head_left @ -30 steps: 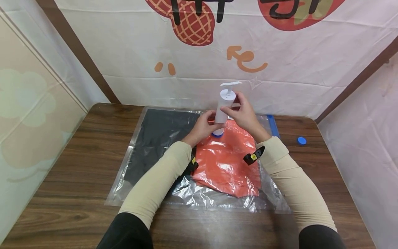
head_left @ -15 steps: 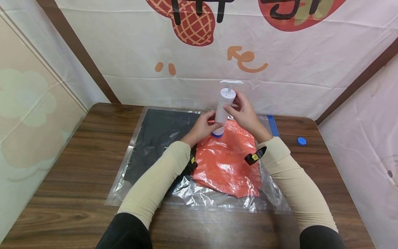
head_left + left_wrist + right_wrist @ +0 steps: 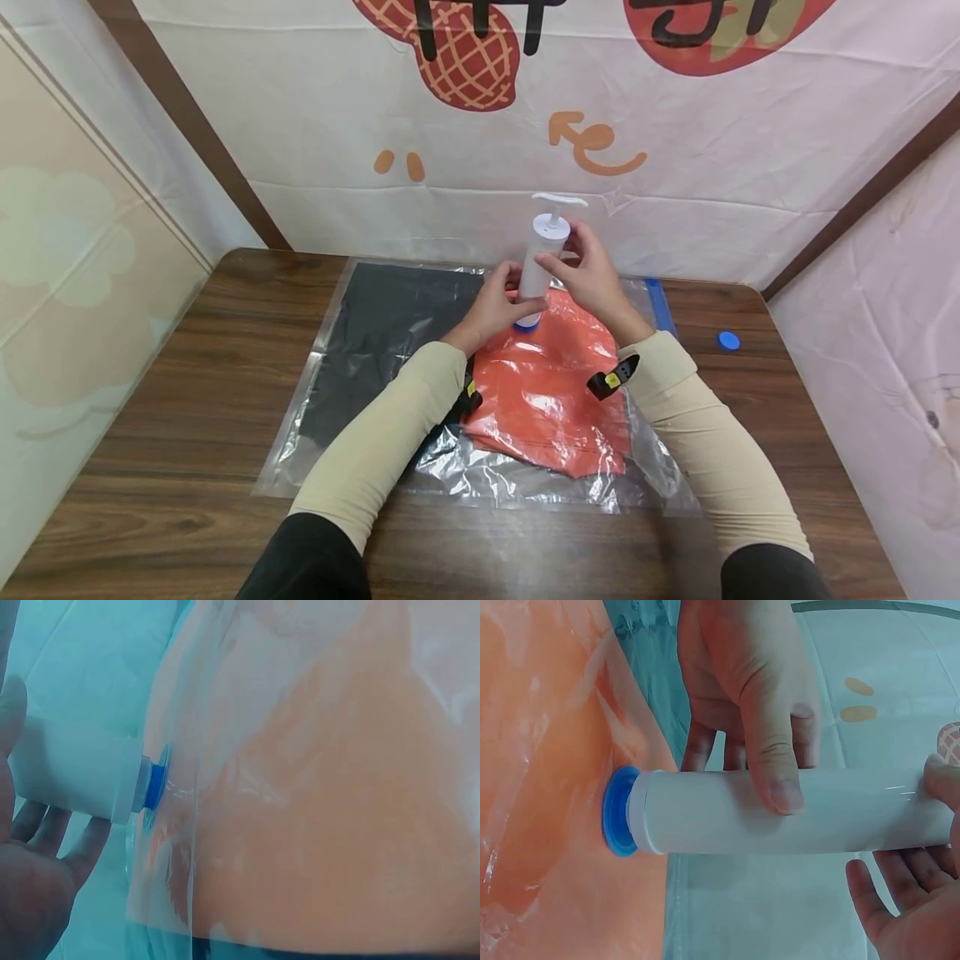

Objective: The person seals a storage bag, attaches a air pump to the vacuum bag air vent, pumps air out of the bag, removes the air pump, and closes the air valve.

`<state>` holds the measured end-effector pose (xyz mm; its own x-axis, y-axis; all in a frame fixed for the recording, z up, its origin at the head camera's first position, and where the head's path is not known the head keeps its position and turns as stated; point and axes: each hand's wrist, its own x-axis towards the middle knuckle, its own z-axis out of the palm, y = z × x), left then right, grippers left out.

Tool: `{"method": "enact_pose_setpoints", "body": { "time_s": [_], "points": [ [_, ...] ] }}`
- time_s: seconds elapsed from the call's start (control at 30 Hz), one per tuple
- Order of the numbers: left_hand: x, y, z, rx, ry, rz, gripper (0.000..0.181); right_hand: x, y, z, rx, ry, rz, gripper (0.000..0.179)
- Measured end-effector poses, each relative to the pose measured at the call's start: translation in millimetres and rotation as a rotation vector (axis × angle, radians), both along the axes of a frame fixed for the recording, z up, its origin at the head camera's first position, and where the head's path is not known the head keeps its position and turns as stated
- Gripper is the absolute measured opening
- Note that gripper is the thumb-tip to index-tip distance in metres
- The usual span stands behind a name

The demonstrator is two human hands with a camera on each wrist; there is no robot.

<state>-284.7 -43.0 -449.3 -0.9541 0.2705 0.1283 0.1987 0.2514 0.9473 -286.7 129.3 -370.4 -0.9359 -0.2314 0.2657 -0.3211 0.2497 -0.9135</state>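
A white hand pump (image 3: pixel 542 250) with a T-shaped handle (image 3: pixel 559 200) stands on a transparent vacuum bag (image 3: pixel 480 487), tilted slightly right at its top. Its lower end sits on a round blue valve (image 3: pixel 621 811), also seen in the left wrist view as a blue ring (image 3: pixel 156 787). My left hand (image 3: pixel 495 307) grips the lower barrel between thumb and fingers. Higher up, my right hand (image 3: pixel 592 279) holds the barrel just below the top cap. Inside the bag lie a folded orange-red cloth (image 3: pixel 551 400) under the pump and a dark cloth (image 3: pixel 397 325) to its left.
On the wooden table (image 3: pixel 150 433), a small blue cap (image 3: pixel 727 341) lies right of the bag. A blue strip (image 3: pixel 660 305) runs along the bag's right edge. Behind the table hangs a white printed curtain (image 3: pixel 315 125), with side panels left and right.
Both hands stay on the pump. My left hand shifts slightly right around the lower barrel, its thumb reaching further across. The pump barely moves.
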Motion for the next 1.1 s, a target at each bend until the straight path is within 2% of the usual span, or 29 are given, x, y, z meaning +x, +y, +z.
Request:
{"method": "enact_pose_setpoints", "body": {
  "time_s": [0.27,0.47,0.6,0.8,1.1],
  "points": [
    [-0.8,1.7,0.6,-0.039,-0.006,-0.007,0.056,-0.4,1.5,-3.7,0.009,0.031,-0.043,0.062],
    [-2.1,1.7,-0.1,-0.036,0.018,-0.017,0.053,0.2,4.7,-2.4,-0.003,0.008,0.039,0.063],
    [-1.7,2.8,-1.0,-0.010,0.022,-0.025,0.054,0.4,6.4,-2.3,-0.019,-0.005,0.061,0.058],
    [1.6,4.2,-1.2,0.027,0.000,-0.011,0.066,0.0,4.8,-4.5,-0.008,0.019,0.044,0.058],
    [1.9,5.3,1.0,0.002,0.040,0.029,0.058,1.7,1.3,-3.2,0.044,0.013,-0.007,0.057]
  ]
}}
